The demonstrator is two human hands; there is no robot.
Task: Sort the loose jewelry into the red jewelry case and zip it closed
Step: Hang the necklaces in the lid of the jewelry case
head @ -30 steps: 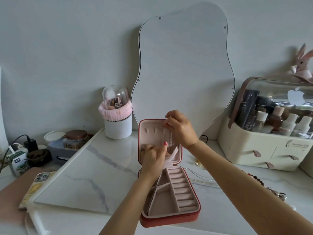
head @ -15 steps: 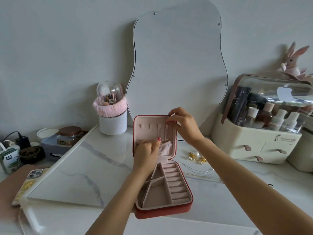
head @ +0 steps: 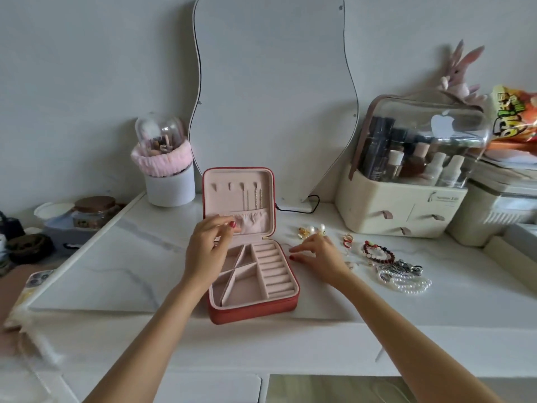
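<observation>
The red jewelry case [head: 252, 282] lies open on the tabletop [head: 116, 266]. The elastic lid pocket [head: 252, 223] is pinched by the left hand [head: 207, 251], presumably for access. The right hand [head: 318, 255], fingers [head: 299, 248] relaxed, empty, is extended beside the earrings [head: 312, 230].

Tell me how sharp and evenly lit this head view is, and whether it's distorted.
Head view: soft, even daylight, no hard shadows. The case, left hand and right hand are fairly sharp; the phone and the lower-left corner are smeared by blur. Wide-angle distortion bends the tabletop edge and stretches the forearms. Glare whitens the organizer's clear lid.
</observation>
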